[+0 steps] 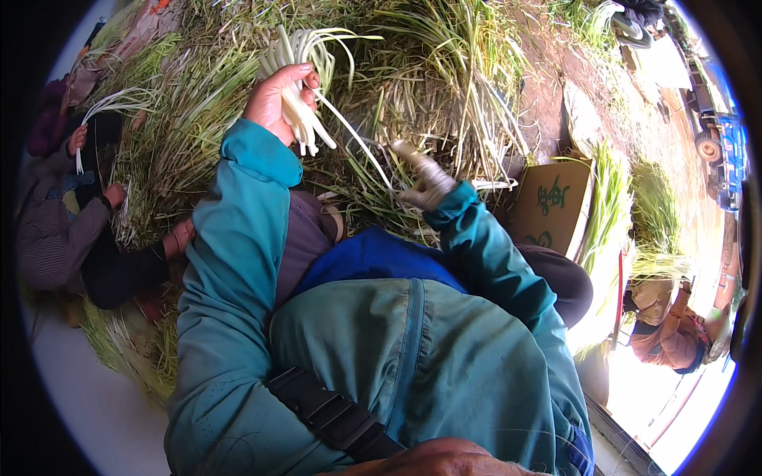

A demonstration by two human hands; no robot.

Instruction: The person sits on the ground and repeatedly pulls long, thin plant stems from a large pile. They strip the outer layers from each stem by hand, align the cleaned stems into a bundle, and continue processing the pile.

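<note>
My left hand (277, 98) is closed around a bunch of pale peeled stalks (297, 113), which look like a leek or garlic-type vegetable. Their trimmed-looking ends point down towards me, and the tops droop over beyond my fist. One long thin white stalk (357, 140) slants from this bunch down towards my right hand (425, 175). That hand seems to wear a pale glove and is a little blurred. Its fingers are spread, and the thin stalk ends close to its thumb. Beyond both hands lies a large heap of green leafy stalks (452, 77), with loose leaf scraps below it.
A cardboard box (556, 199) bearing writing stands right of my knee, beside bundled green stalks (607, 208). On the left a seated person (65, 238) holds white stalks (119, 102). Another person (673, 333) is at the far right, with a blue vehicle (723, 149) beyond.
</note>
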